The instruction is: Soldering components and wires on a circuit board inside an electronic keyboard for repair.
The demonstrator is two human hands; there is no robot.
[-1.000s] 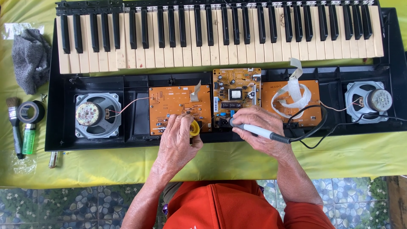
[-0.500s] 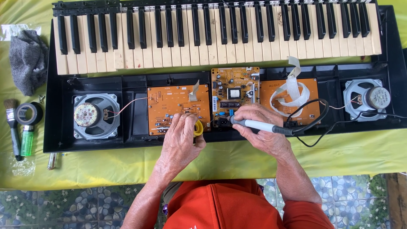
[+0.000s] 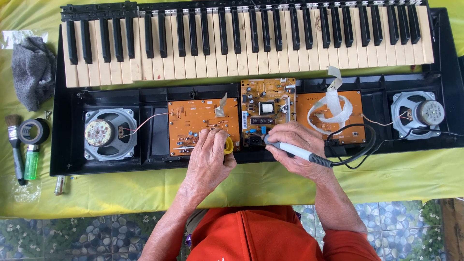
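An opened electronic keyboard (image 3: pixel 251 159) lies on a yellow-green cloth, its black case showing three orange circuit boards and two speakers. My left hand (image 3: pixel 209 157) rests on the lower right corner of the left board (image 3: pixel 193 118) and is closed round a small yellow object (image 3: pixel 228 145). My right hand (image 3: pixel 296 147) grips a grey soldering iron (image 3: pixel 299 152) like a pen, its tip hidden near the bottom of the middle board (image 3: pixel 268 108). A black cord (image 3: pixel 355 145) loops from the iron over the right board (image 3: pixel 353 108).
The key row (image 3: pixel 251 43) fills the far side. Speakers sit at the left (image 3: pixel 108 133) and right (image 3: pixel 418 115) ends. On the cloth at left lie a grey rag (image 3: pixel 31 70), black tape roll (image 3: pixel 33 130), brush (image 3: pixel 17 150) and green lighter (image 3: pixel 31 162).
The view has drifted a little; both hands stay at the boards, with the right hand and iron shifted slightly.
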